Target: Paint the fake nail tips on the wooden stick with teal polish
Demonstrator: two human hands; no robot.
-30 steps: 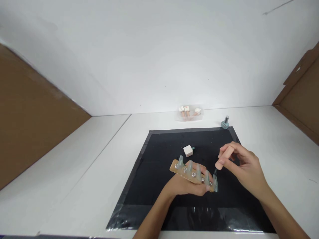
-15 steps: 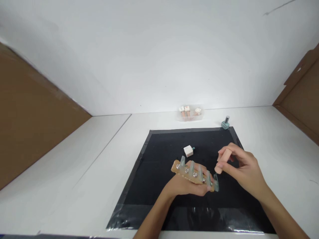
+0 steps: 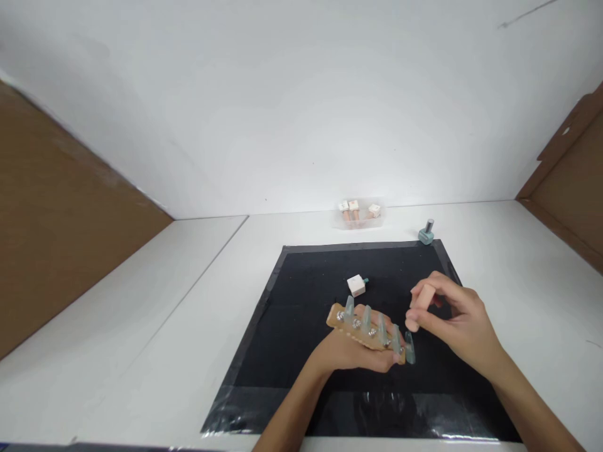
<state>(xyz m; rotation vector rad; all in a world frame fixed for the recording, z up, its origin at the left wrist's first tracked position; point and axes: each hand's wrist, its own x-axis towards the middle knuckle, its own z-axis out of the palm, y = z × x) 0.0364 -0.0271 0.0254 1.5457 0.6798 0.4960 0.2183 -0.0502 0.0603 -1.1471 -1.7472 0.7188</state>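
Observation:
My left hand [image 3: 346,353] is closed around a tan nail-tip holder [image 3: 335,316] above the black mat. Pale green false nails [image 3: 382,329] stand in a row along it on silver mounts. My right hand [image 3: 455,317] pinches the pinkish cap of a nail polish brush [image 3: 424,300] between thumb and fingers. Its lower end points at the rightmost false nail [image 3: 409,349], which looks darker green. The bristles are too small to make out, so I cannot tell whether they touch the nail.
A white block [image 3: 356,285] with a small green piece at its side lies on the black mat [image 3: 311,263]. Behind stand a clear tray [image 3: 362,224] with several white-topped pieces and a green polish bottle [image 3: 426,236] with a silver cap. Cardboard panels [image 3: 56,207] flank the table.
My left hand and the nail-tip holder have shifted slightly to the right and tilted a little. The brush cap has moved slightly left within my right hand's small motion.

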